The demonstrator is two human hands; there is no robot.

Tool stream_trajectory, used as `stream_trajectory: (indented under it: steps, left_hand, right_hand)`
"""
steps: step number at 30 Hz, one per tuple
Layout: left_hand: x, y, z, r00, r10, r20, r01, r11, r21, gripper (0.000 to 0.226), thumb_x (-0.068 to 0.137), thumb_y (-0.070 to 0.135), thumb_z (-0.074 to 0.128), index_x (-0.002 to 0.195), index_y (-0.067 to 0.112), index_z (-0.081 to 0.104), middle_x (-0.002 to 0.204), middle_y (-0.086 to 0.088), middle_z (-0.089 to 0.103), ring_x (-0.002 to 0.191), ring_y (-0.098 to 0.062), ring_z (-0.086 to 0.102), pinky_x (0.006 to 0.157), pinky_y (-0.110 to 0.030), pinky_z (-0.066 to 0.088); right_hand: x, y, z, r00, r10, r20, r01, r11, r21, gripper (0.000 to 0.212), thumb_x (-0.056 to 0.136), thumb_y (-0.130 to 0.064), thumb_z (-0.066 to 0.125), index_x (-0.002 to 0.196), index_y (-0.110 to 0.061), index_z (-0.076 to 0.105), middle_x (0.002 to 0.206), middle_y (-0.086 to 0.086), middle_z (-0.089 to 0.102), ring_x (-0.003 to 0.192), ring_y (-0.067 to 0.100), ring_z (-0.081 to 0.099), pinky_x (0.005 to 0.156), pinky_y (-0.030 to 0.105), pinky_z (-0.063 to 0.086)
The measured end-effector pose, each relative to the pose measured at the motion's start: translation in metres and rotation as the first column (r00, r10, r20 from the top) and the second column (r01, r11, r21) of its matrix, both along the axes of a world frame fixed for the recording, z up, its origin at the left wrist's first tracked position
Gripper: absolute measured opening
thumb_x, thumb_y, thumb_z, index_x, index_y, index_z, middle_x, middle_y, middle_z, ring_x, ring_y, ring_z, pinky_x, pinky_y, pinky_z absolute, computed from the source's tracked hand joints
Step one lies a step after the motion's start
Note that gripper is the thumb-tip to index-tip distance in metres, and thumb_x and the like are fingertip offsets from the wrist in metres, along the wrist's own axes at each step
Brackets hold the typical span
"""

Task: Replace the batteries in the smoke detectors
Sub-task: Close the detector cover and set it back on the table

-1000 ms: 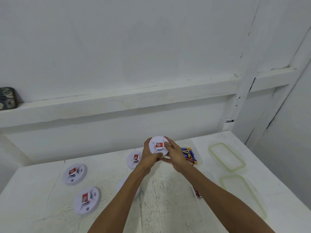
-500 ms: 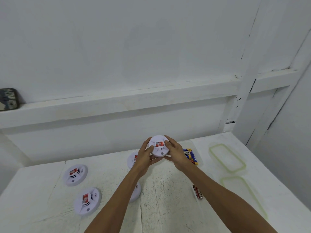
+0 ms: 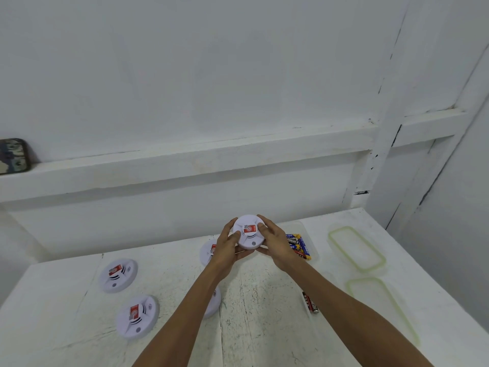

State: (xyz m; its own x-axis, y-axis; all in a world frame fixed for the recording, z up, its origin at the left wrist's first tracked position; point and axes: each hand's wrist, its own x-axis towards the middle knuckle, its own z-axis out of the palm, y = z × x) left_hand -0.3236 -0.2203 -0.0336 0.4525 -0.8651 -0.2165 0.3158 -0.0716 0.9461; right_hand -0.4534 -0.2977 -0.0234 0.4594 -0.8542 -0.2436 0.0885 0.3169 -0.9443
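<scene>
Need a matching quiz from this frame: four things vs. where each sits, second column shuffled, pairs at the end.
Things
1. centre detector
2. lone battery
3. battery pile
4. patterned object

Places
A. on the ledge, far left
B. on the table, beside the right forearm
C. off the table, in the grip of left hand and right hand
D. on the table, just past the right hand

Pairs: 1-C, 2-B, 3-D, 4-A
</scene>
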Motion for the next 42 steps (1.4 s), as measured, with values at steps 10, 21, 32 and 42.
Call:
stream_trajectory:
  steps: [10,21,32,42]
  left_hand:
    - [0.002,-0.003,-0.005,1.0,0.007,0.019,-0.007,1.0,0.006,0.038,0.108,0.018,0.053,0.145,0.027,0.053,0.138,-0.007,0.064,0.115,-0.031,0.07,0.087,-0.047,0.063]
    - [0.004,-0.006,-0.009,1.0,0.009,0.026,-0.01,1.0,0.015,0.038,0.108,0.019,0.054,0.145,0.028,0.054,0.14,-0.007,0.064,0.117,-0.033,0.069,0.089,-0.051,0.062]
    - [0.005,-0.008,-0.012,1.0,0.018,0.018,-0.019,0.999,0.029,0.04,0.107,0.02,0.055,0.146,0.027,0.052,0.142,-0.009,0.063,0.119,-0.035,0.068,0.094,-0.057,0.058]
    - [0.004,-0.008,-0.012,1.0,0.008,0.021,-0.009,0.999,0.032,0.04,0.107,0.02,0.055,0.146,0.027,0.052,0.143,-0.009,0.062,0.119,-0.035,0.068,0.093,-0.056,0.059]
  right_hand:
    - [0.001,0.0,0.001,1.0,-0.012,-0.006,0.012,1.0,-0.008,0.036,0.101,-0.027,0.057,0.137,-0.027,0.058,0.129,0.002,0.064,0.106,0.017,0.065,0.065,0.025,0.06]
    - [0.001,0.001,0.0,1.0,-0.02,-0.005,0.02,1.0,-0.004,0.035,0.1,-0.026,0.058,0.136,-0.028,0.059,0.123,0.0,0.064,0.101,0.013,0.065,0.064,0.024,0.06]
    - [0.001,0.0,0.001,1.0,-0.018,-0.019,0.018,1.0,-0.014,0.036,0.101,-0.026,0.056,0.136,-0.027,0.057,0.124,-0.001,0.063,0.098,0.012,0.066,0.062,0.023,0.059]
    - [0.001,0.001,0.0,0.999,-0.026,-0.025,0.025,1.0,-0.011,0.038,0.1,-0.026,0.057,0.138,-0.025,0.057,0.13,0.002,0.062,0.104,0.019,0.064,0.062,0.022,0.059]
